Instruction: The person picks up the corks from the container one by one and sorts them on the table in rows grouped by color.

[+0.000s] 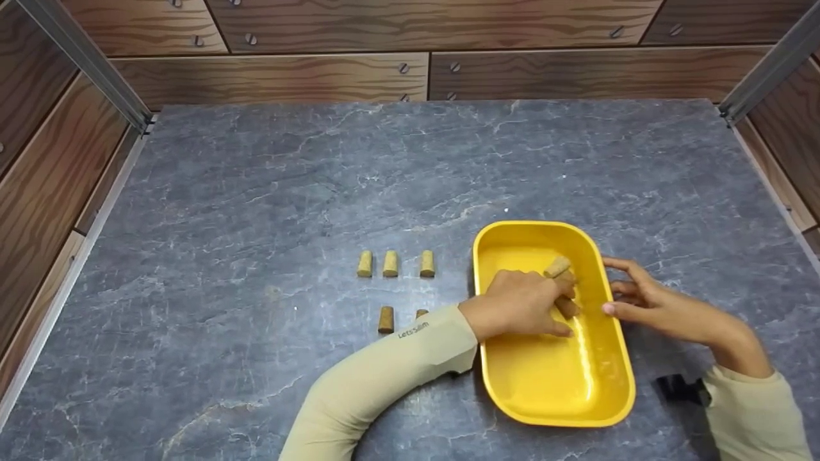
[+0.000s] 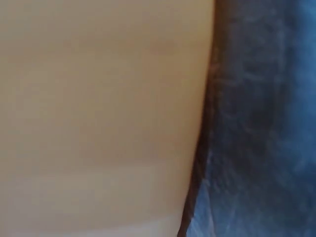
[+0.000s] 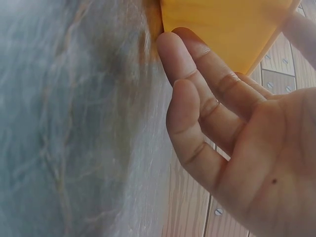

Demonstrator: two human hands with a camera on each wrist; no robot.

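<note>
My left hand (image 1: 522,301) reaches palm down into a yellow tub (image 1: 544,397). A light cork (image 1: 557,267) lies against its fingers, whose tips are partly hidden; whether they pinch a cork I cannot tell. My right hand (image 1: 660,310) rests its fingertips and thumb against the tub's right outer wall. In the right wrist view, its fingers (image 3: 182,116) are loosely bent beside the yellow wall. Left of the tub, three pale corks (image 1: 391,264) stand in a row. Nearer to me are a darker cork (image 1: 386,319) and another cork (image 1: 421,313), mostly hidden by the left sleeve.
The grey marbled table (image 1: 256,192) is bordered by wood-patterned panels (image 1: 269,80) at the back and sides. A black strap (image 1: 682,389) is at the right sleeve (image 1: 756,410). The left sleeve (image 2: 98,113) fills most of the left wrist view.
</note>
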